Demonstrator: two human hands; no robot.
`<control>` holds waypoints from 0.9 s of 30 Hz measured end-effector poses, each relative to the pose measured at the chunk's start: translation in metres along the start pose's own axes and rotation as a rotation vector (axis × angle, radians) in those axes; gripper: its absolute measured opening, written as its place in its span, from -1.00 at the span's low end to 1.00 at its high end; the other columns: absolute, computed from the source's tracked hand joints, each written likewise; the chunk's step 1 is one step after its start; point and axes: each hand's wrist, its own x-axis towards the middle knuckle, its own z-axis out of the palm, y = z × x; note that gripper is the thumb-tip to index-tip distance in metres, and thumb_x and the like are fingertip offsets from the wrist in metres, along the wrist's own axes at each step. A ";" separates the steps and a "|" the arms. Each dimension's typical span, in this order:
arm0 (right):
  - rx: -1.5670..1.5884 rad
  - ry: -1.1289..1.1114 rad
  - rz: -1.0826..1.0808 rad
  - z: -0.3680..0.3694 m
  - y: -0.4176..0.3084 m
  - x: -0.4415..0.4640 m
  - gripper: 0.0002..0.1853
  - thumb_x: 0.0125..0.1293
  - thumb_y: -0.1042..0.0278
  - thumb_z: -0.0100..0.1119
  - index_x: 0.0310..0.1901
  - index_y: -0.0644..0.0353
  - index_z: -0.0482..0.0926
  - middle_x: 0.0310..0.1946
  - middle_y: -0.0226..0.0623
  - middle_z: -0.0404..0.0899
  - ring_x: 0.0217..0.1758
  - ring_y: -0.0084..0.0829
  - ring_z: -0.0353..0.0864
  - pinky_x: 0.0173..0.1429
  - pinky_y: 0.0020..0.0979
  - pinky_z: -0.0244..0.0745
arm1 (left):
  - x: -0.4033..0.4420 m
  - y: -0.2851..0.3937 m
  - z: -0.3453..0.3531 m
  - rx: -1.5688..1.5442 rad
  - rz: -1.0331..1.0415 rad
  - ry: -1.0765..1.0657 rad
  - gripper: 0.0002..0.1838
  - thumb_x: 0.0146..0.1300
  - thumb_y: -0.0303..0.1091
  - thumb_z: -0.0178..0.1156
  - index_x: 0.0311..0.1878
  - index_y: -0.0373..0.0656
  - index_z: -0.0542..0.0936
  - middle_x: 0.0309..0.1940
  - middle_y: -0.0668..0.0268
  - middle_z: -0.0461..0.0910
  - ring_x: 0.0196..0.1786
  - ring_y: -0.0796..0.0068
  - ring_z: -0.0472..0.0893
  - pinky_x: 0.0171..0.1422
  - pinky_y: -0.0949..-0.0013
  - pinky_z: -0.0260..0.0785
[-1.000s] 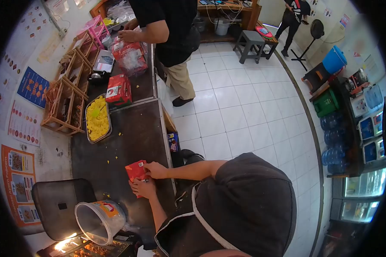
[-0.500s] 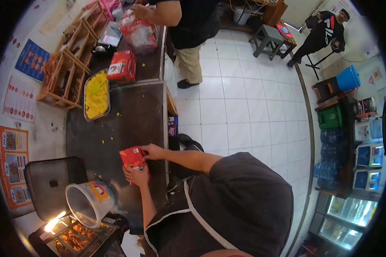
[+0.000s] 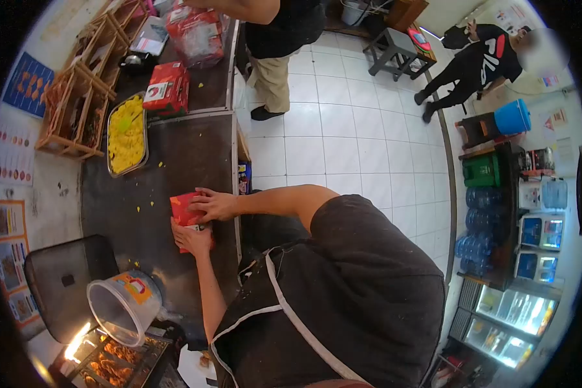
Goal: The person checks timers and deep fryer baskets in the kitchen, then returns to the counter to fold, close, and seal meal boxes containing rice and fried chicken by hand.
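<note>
A red cardboard food box [image 3: 182, 202] rests on the dark countertop [image 3: 194, 149] in front of me. My right hand [image 3: 216, 204] lies across its upper end, with the fingers over the top and side. Around the lower end of the same box, my left hand [image 3: 193, 237] has its fingers wrapped, thumb toward the top. Part of the box is hidden beneath both hands. Farther up the counter are a metal tray of yellow rice [image 3: 127, 136] and a red box stack [image 3: 167, 88], both apart from my hands.
A clear plastic tub [image 3: 126, 304] stands at lower left, beside a lit tray of fried food [image 3: 113, 362]. Wooden racks [image 3: 77, 110] line the wall. A co-worker [image 3: 281, 39] stands at the counter's far end. Another person [image 3: 478, 61] is across the tiled floor [image 3: 343, 123].
My right hand has moved from the box's edge to over its top, with the fingers more spread. My left hand stays on the box. The view has shifted slightly; the far person has moved.
</note>
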 end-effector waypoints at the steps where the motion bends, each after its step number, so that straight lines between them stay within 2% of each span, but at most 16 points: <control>1: -0.051 -0.024 0.065 -0.006 0.014 0.000 -0.43 -0.05 0.45 0.22 0.09 -0.20 0.53 0.33 -0.18 0.21 0.46 -0.06 0.11 0.50 0.17 -0.09 | 0.017 0.011 0.007 0.029 0.009 -0.006 0.18 -0.27 -0.02 0.55 0.41 -0.17 0.09 0.29 0.03 0.30 0.32 -0.05 0.32 0.37 -0.07 0.12; 3: -0.123 -0.041 0.138 -0.016 0.022 -0.002 -0.40 -0.02 0.46 0.22 0.14 -0.23 0.50 0.35 -0.18 0.20 0.46 -0.05 0.11 0.50 0.19 -0.10 | 0.039 0.027 0.020 0.049 0.041 -0.005 0.19 -0.28 0.00 0.55 0.41 -0.17 0.09 0.29 0.03 0.29 0.31 -0.05 0.32 0.36 -0.08 0.13; 5: -0.024 0.238 0.418 -0.028 0.022 -0.009 -0.37 0.03 0.51 0.21 0.21 -0.18 0.44 0.35 -0.17 0.19 0.46 -0.02 0.10 0.50 0.12 -0.02 | 0.064 0.045 0.031 0.035 0.051 0.012 0.20 -0.28 0.06 0.55 0.41 -0.18 0.10 0.31 0.01 0.27 0.32 -0.04 0.31 0.36 -0.08 0.13; 8: 0.090 0.384 0.695 -0.050 0.023 -0.033 -0.43 0.08 0.53 0.21 0.18 -0.05 0.46 0.33 -0.14 0.23 0.40 0.01 0.18 0.44 0.00 0.12 | 0.099 0.064 0.059 0.094 0.052 0.075 0.22 -0.27 0.14 0.54 0.42 -0.19 0.10 0.32 0.00 0.26 0.36 -0.05 0.28 0.38 -0.08 0.11; 9: 0.091 0.389 0.703 -0.050 0.024 -0.047 -0.43 0.08 0.53 0.21 0.18 -0.05 0.46 0.33 -0.14 0.23 0.40 0.01 0.18 0.44 0.00 0.12 | 0.108 0.074 0.060 0.096 0.059 0.070 0.22 -0.27 0.14 0.54 0.42 -0.19 0.10 0.32 0.00 0.26 0.36 -0.05 0.28 0.38 -0.08 0.11; 11: 0.147 0.508 0.842 -0.050 0.021 -0.077 -0.61 0.11 0.49 0.26 0.03 0.08 0.55 0.16 -0.15 0.45 0.25 -0.08 0.36 0.26 -0.16 0.33 | 0.124 0.087 0.054 0.002 0.038 0.038 0.21 -0.24 0.10 0.55 0.42 -0.23 0.10 0.33 -0.03 0.23 0.38 -0.05 0.24 0.40 -0.07 0.08; 12: 0.151 0.512 0.851 -0.049 0.017 -0.091 -0.61 0.11 0.49 0.26 0.03 0.08 0.55 0.16 -0.15 0.45 0.25 -0.08 0.36 0.26 -0.16 0.33 | 0.128 0.085 0.052 0.007 0.043 0.030 0.21 -0.24 0.10 0.55 0.42 -0.23 0.10 0.33 -0.03 0.23 0.38 -0.05 0.24 0.40 -0.07 0.08; 14: 0.359 0.502 1.015 -0.052 0.010 -0.113 -0.81 0.15 0.31 0.30 -0.23 0.17 0.59 -0.21 -0.18 0.61 -0.07 -0.11 0.55 0.01 -0.17 0.44 | 0.133 0.081 0.045 -0.383 0.240 0.237 0.08 -0.07 -0.08 0.53 0.41 -0.30 0.10 0.33 -0.04 0.21 0.38 -0.03 0.23 0.43 -0.04 0.05; 15: 0.362 0.502 1.017 -0.057 0.006 -0.118 -0.81 0.15 0.31 0.30 -0.23 0.17 0.59 -0.21 -0.18 0.61 -0.07 -0.11 0.55 0.01 -0.17 0.44 | 0.129 0.076 0.037 -0.380 0.240 0.235 0.08 -0.07 -0.08 0.53 0.41 -0.30 0.10 0.33 -0.04 0.21 0.38 -0.03 0.23 0.43 -0.04 0.05; 17: 0.490 0.351 1.200 -0.063 -0.001 -0.119 -0.75 0.23 0.18 0.28 -0.39 0.21 0.59 -0.49 -0.14 0.57 -0.37 -0.10 0.57 -0.24 -0.16 0.44 | 0.106 0.056 0.014 -0.445 0.165 0.314 -0.10 0.09 -0.29 0.44 0.39 -0.37 0.13 0.33 -0.04 0.19 0.38 0.03 0.23 0.47 0.04 0.04; 21: 0.480 0.358 1.036 -0.053 -0.004 -0.092 -0.71 0.26 0.12 0.25 -0.39 0.21 0.59 -0.57 -0.06 0.53 -0.48 -0.05 0.55 -0.31 -0.11 0.41 | 0.016 -0.037 -0.007 -0.392 -0.070 0.495 -0.34 0.20 -0.39 0.33 0.32 -0.35 0.27 0.30 -0.01 0.24 0.36 0.12 0.27 0.46 0.14 0.11; 23: 0.542 0.221 0.941 -0.048 -0.008 -0.065 -0.70 0.25 0.11 0.27 -0.39 0.20 0.59 -0.54 -0.06 0.55 -0.46 -0.06 0.56 -0.32 -0.15 0.42 | -0.040 -0.070 -0.004 -0.457 -0.209 0.574 -0.38 0.22 -0.41 0.30 0.29 -0.34 0.29 0.28 0.00 0.26 0.34 0.11 0.29 0.45 0.14 0.12; 24: 0.533 0.220 0.895 -0.034 -0.010 -0.052 -0.68 0.23 0.08 0.30 -0.39 0.20 0.59 -0.51 -0.08 0.58 -0.44 -0.10 0.59 -0.32 -0.19 0.44 | -0.085 -0.090 -0.025 -0.510 -0.344 0.673 -0.43 0.23 -0.43 0.28 0.27 -0.33 0.32 0.26 0.00 0.29 0.32 0.11 0.31 0.44 0.14 0.14; 25: 0.636 0.111 0.917 -0.037 -0.016 -0.035 -0.68 0.21 0.06 0.32 -0.39 0.19 0.61 -0.50 -0.11 0.59 -0.44 -0.16 0.60 -0.33 -0.24 0.45 | -0.119 -0.081 -0.050 -0.120 -0.342 0.670 -0.47 0.22 -0.48 0.25 0.24 -0.32 0.34 0.21 0.01 0.34 0.31 0.09 0.33 0.42 0.13 0.16; 26: 0.850 0.103 0.963 -0.020 -0.024 -0.023 -0.70 0.22 0.07 0.31 -0.37 0.18 0.64 -0.49 -0.15 0.60 -0.44 -0.28 0.61 -0.32 -0.26 0.45 | -0.147 -0.077 -0.073 -0.007 -0.393 0.669 -0.50 0.22 -0.51 0.22 0.22 -0.32 0.35 0.18 0.03 0.36 0.30 0.08 0.33 0.42 0.12 0.16; 27: 0.613 0.088 0.804 -0.008 -0.031 -0.004 -0.80 0.25 0.24 0.32 -0.39 0.21 0.66 -0.50 -0.34 0.60 -0.47 -0.54 0.53 -0.35 -0.42 0.45 | -0.176 -0.085 -0.078 -0.172 -0.548 0.753 -0.54 0.21 -0.51 0.21 0.19 -0.31 0.39 0.18 0.03 0.36 0.32 0.08 0.31 0.41 0.10 0.16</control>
